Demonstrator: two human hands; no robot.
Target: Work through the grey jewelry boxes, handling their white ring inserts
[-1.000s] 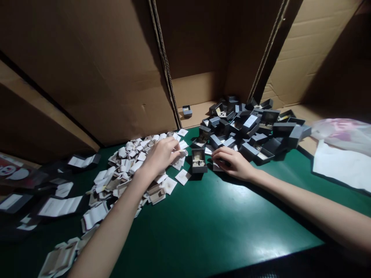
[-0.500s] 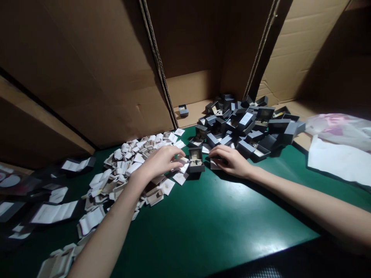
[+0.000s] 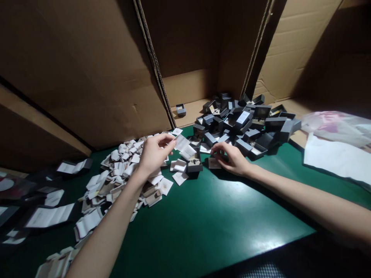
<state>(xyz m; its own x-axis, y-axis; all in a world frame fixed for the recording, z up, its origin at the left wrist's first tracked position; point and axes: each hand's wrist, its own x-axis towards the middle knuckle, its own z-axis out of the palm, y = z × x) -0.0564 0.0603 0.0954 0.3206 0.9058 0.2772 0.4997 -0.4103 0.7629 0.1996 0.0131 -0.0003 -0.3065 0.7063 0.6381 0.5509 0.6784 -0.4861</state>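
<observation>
My left hand (image 3: 158, 150) pinches a creased white paper leaflet (image 3: 184, 146) between thumb and fingers. The leaflet hangs over an open dark jewellery box (image 3: 194, 166), covering part of its lid. Small dark pieces show on the box's pale insert. To the right, my right hand (image 3: 230, 157) rests low over the table, its fingers loosely curved and apart. Below its fingertips lies a small pale card (image 3: 213, 163); whether they touch is hard to make out. More white cards (image 3: 180, 177) lie just left of the box.
A heap of white folded papers (image 3: 127, 166) spreads at left on the green table (image 3: 179, 231). Several dark boxes (image 3: 243, 119) pile up at the back right. One small box (image 3: 181, 110) stands alone by the cardboard wall (image 3: 116, 77). At right lies a plastic bag (image 3: 339, 125).
My left hand has lifted a leaflet from beside the open box and drawn it up and left, so it now hangs over the box. My right hand has hardly moved.
</observation>
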